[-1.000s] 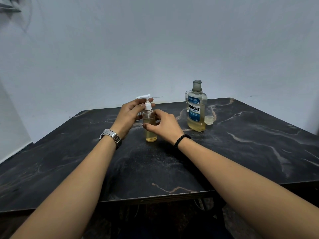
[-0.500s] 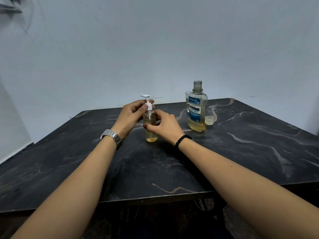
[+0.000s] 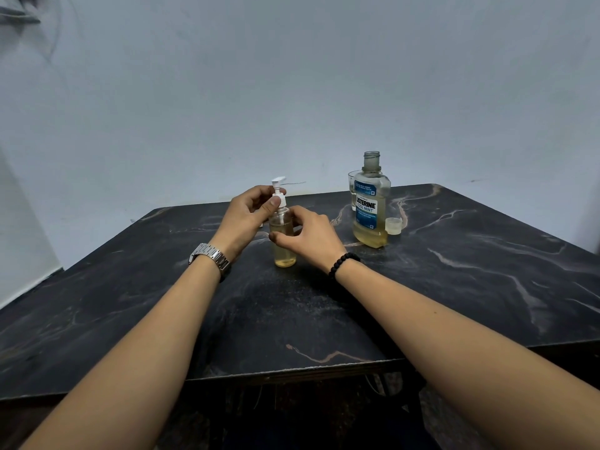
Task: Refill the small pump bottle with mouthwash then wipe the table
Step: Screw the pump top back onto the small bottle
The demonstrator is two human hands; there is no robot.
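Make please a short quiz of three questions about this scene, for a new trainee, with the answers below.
1. True or false: the mouthwash bottle has its cap on.
2. Which hand pinches the white pump collar of the small pump bottle? A) left hand B) right hand
3. Fill in: the loose cap stands on the table just to the ____ of the mouthwash bottle.

Key
1. False: its neck is open.
2. A. The right hand's fingers curl round the bottle body.
3. Right.
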